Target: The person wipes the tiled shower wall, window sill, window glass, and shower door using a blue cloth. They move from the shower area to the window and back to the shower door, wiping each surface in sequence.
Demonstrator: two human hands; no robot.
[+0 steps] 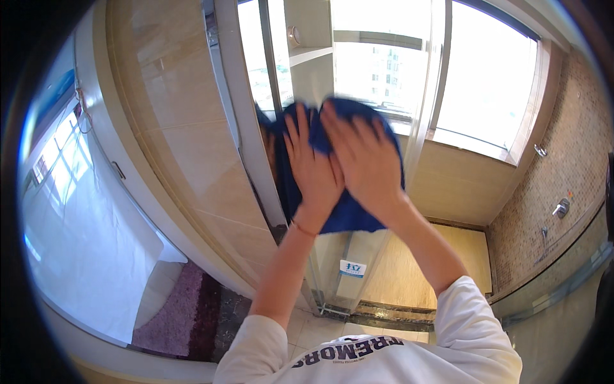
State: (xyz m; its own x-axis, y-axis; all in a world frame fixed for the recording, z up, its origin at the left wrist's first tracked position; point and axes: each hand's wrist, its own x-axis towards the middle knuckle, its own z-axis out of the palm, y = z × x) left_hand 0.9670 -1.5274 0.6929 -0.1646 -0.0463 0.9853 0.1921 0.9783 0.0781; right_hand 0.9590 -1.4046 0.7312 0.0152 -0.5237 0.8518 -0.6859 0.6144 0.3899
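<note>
Both my hands press flat on a dark blue cloth (352,216), which lies spread against an upright glass panel (331,272). My left hand (312,174) rests on the cloth's left part, its fingers stretched out and pointing up. Beside it my right hand (371,168) lies on the cloth's right part, fingers extended and slightly blurred. The thumb sides of the two hands touch or overlap near the middle. A white sticker (352,269) is fixed on the glass below the cloth.
Through the glass are large windows (489,83) and a tan shower floor (422,269). On the mosaic wall at right a metal shower valve (561,208) sticks out. A beige tiled wall (182,128) stands at left. Farther left lie a purple rug (171,313) and a bed with white cover (89,249).
</note>
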